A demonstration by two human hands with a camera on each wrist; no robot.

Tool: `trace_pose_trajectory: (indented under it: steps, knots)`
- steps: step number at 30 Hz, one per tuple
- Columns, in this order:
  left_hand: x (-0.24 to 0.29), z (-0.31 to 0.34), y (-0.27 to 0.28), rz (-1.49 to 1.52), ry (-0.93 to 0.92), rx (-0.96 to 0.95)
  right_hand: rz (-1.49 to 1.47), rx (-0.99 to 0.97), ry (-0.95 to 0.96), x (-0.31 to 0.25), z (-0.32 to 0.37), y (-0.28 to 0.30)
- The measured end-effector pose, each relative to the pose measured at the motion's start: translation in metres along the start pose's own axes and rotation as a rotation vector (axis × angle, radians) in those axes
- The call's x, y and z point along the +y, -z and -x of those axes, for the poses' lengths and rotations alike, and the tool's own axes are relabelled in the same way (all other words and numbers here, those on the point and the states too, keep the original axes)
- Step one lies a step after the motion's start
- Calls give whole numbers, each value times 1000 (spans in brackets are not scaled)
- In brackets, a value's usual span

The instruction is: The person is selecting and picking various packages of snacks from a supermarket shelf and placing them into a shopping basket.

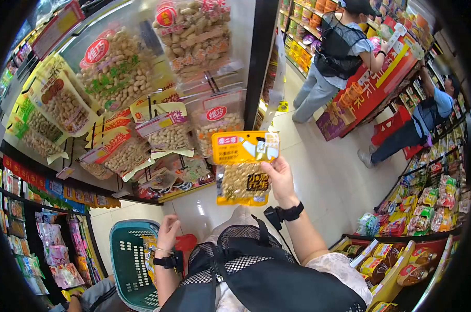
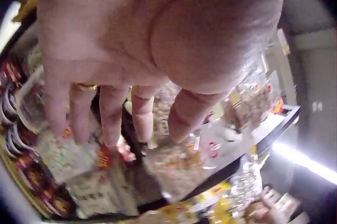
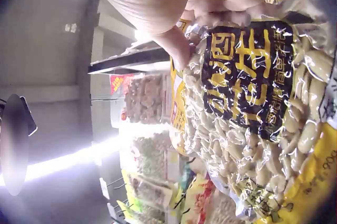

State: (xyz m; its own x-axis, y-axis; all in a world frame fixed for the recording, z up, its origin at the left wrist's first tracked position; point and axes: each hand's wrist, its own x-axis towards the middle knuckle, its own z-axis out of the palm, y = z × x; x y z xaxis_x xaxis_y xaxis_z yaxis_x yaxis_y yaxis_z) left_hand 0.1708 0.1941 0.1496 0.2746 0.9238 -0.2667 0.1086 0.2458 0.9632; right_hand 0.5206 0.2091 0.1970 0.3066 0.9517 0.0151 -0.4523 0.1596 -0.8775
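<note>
Two bare hands show in front of a person who wears a dark mesh vest (image 1: 233,265). The right hand (image 1: 282,182) holds up a yellow peanut packet (image 1: 240,179), its fingers gripping the right-hand edge, with the thumb over the front. The packet hangs upright above the tiled floor (image 1: 308,210), in front of a display of nuts, its printed side towards the wearer. A clear window shows pale peanuts, and the black label (image 3: 247,76) bears gold lettering.

The left hand (image 1: 168,231) is lower down, fingers extended and loosely spread, palm bare in the left wrist view; a ring (image 2: 87,86) circles one finger. Just beside that hand is a green basket (image 1: 119,260) with yellow packages (image 1: 150,255) inside.

Large clear bags of unshelled peanuts (image 1: 118,70) hang on the display, with smaller bags (image 1: 123,153) below them. Past its dark post, a person in a black mesh vest (image 1: 339,52) stands by a red promotional stand (image 1: 368,88), and another in a blue shirt (image 1: 428,112) reaches up beside the shelves. Small packaged foods (image 1: 428,205) fill the shelving at right.
</note>
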Motion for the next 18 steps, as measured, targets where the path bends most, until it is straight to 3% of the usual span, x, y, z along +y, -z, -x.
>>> trace_pose_trajectory:
  steps: [1, 3, 4, 6, 9, 13, 15, 18]
  knots:
    - [-24, -1, 14, -5, 2, -6, 55, 42, 46, -6, -6, 8]
    - [-65, 7, 40, -750, 34, 236, 86, 89, 115, -6, -16, 22]
    - [-78, 16, 42, -755, 34, 228, 84, 99, 115, -1, -18, 32]
    - [-104, 36, 46, -1087, 202, 495, 216, 138, 93, 13, -25, 54]
    - [-132, 62, 52, -1075, 542, 585, 229, 152, 73, 35, -27, 72]
    - [-171, 86, 55, -1123, 666, 609, 261, 136, -51, 69, -21, 103]
    - [-182, 90, 52, -1141, 836, 609, 307, 151, -77, 78, -22, 119]
    - [-159, 75, 25, -1119, 996, 636, 397, 198, -78, 89, -39, 148]
